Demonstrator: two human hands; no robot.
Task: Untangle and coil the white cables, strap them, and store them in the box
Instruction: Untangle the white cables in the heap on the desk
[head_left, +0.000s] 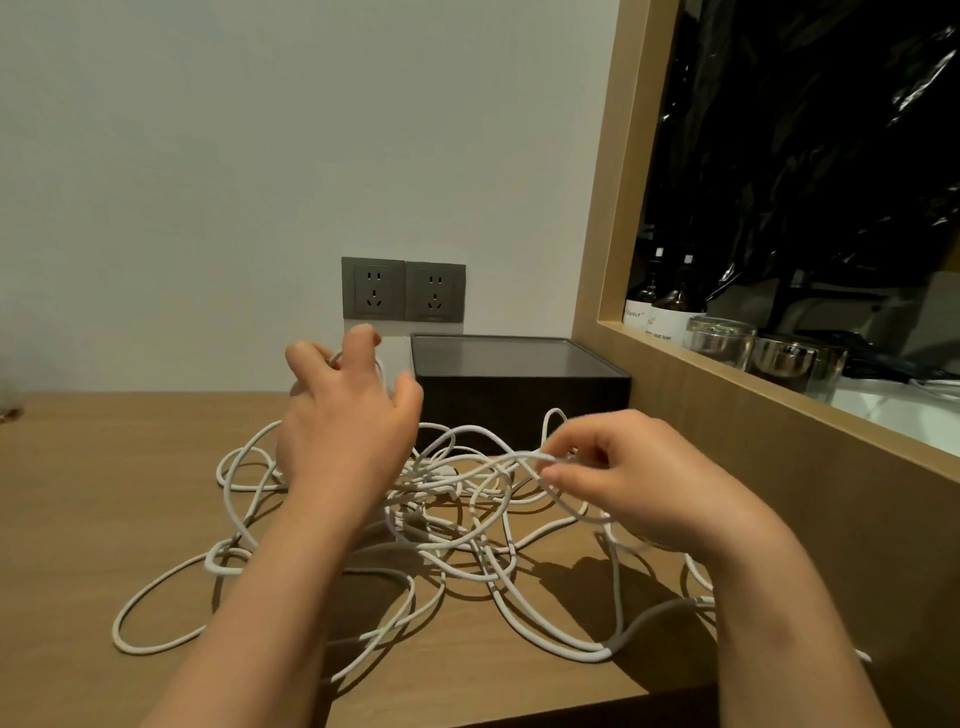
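While hooking a loop of white cables (441, 478) w/ L hand (343, 431) and pinching a strand w/ R hand (639, 478), log as early untangling: coiling, strapping, box (519, 395) storage pending.

1. The white cables (447, 540) are thin cords tangled in loose, overlapping loops. They sprawl beneath and between both hands. One strand lifts to the right hand (639, 483), pinched there, and another hooks over the raised left hand (343, 421).
2. The box (524, 400) is dark, low and rectangular. It stands upright just beyond both hands, behind the tangle.
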